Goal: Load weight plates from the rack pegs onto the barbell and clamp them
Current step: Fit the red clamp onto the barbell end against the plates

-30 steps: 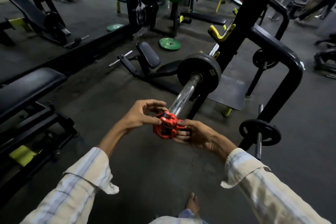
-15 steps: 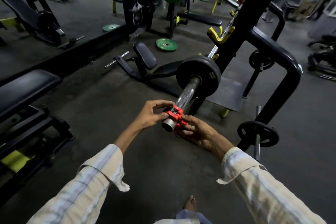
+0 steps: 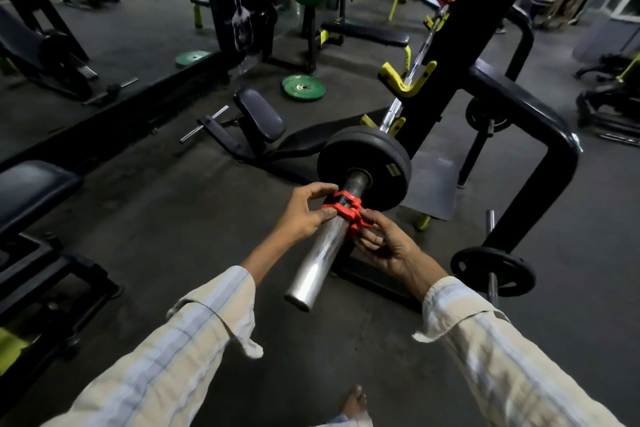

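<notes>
While your two hands work the red collar (image 3: 346,210) on the barbell sleeve (image 3: 320,255), most of this end's loading looks finished: black weight plates (image 3: 363,166) sit stacked on the sleeve just past the collar, toward 12 o'clock from your hands. Your left hand (image 3: 304,215) pinches the collar from its 9 o'clock side, thumb and fingers closed on it; your right hand (image 3: 384,246) grips it from about 4 o'clock, fingertips (image 3: 372,218) curled over the red lever part. The collar rings the sleeve well up from the bare chrome end, near the plates but, as far as I can judge, with a short stretch of dark sleeve between it and the plate face.

What is left, by my reading: slide the collar on until it touches the outer plate, then snap the lever closed. I cannot tell whether the lever is already locked.

One more plate (image 3: 493,270) hangs on a rack peg (image 3: 490,222) at 3 o'clock from your hands, so you may still have loading to do. The bar's far end is hidden behind the black upright (image 3: 460,45), and its state is unknown.
</notes>
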